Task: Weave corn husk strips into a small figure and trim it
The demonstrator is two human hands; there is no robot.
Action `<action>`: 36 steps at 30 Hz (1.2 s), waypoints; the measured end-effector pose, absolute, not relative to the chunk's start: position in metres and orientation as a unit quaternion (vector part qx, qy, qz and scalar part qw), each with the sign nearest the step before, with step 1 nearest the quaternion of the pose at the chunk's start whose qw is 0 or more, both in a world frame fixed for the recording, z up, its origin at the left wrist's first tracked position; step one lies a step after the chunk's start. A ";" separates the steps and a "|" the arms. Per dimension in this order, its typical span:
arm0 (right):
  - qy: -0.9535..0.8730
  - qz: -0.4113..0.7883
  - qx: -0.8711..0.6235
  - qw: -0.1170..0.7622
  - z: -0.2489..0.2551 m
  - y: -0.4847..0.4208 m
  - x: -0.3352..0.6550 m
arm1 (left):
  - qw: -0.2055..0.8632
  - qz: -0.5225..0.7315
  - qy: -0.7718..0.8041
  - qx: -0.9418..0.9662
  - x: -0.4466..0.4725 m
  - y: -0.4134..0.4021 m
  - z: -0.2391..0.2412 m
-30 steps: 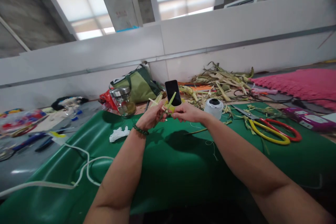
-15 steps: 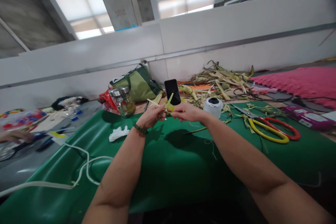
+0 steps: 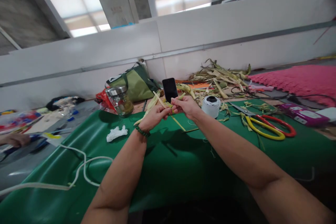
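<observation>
Both my hands meet above the green mat [image 3: 168, 161], pinching a bundle of yellow-green leaf strips [image 3: 168, 106]. My left hand [image 3: 153, 115], with a dark bead bracelet on the wrist, is closed on the strips from the left. My right hand [image 3: 185, 105] is closed on them from the right. One long strip end [image 3: 179, 124] hangs down towards the mat and another [image 3: 151, 104] sticks out to the upper left. A black phone [image 3: 169, 89] stands upright just behind my hands.
A white thread spool [image 3: 211, 106] and yellow and red scissors [image 3: 267, 127] lie to the right. A leaf pile [image 3: 217, 78], glass jar [image 3: 120, 100], green bag [image 3: 135, 82], white crumpled scrap [image 3: 115, 133] and white cord [image 3: 78, 168] surround the mat. Another person's hand [image 3: 14, 140] rests at far left.
My hands have risen slightly and turned the leaf strips, so one long end now hangs down to the mat. Another person's hand has come into view at the far left.
</observation>
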State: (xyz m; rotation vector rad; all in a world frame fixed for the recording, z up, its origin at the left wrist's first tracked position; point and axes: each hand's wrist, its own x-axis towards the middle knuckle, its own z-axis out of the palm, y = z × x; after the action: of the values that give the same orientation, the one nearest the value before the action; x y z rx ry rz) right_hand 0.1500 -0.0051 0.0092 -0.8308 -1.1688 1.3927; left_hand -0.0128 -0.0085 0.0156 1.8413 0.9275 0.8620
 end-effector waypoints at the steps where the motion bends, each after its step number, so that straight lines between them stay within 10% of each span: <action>1: -0.482 0.589 -0.353 0.544 0.009 -0.004 0.151 | 0.434 0.349 0.374 0.742 -0.013 -0.009 0.015; 6: -0.522 0.552 -0.398 0.514 0.011 0.004 0.168 | 0.463 0.362 0.383 0.713 -0.014 -0.007 0.012; 14: -0.795 0.106 -0.381 0.460 0.017 -0.003 0.176 | 0.374 0.306 0.428 0.764 -0.002 -0.009 0.005; 18: -0.834 0.106 -0.381 0.386 0.011 -0.010 0.162 | 0.362 0.290 0.418 0.781 0.003 -0.014 0.004; 29: -0.750 0.167 -0.384 0.512 0.005 -0.008 0.154 | 0.382 0.289 0.383 0.790 0.017 -0.019 0.002; 36: -0.503 0.408 -0.371 0.666 0.012 0.014 0.169 | 0.062 0.636 0.452 0.622 -0.015 -0.003 0.018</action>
State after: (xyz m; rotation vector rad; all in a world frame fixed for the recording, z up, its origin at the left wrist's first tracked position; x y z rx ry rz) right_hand 0.1694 0.0139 0.0116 -0.8385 -1.1346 0.9212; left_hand -0.0153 -0.0028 0.0181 1.8802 1.3666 1.9241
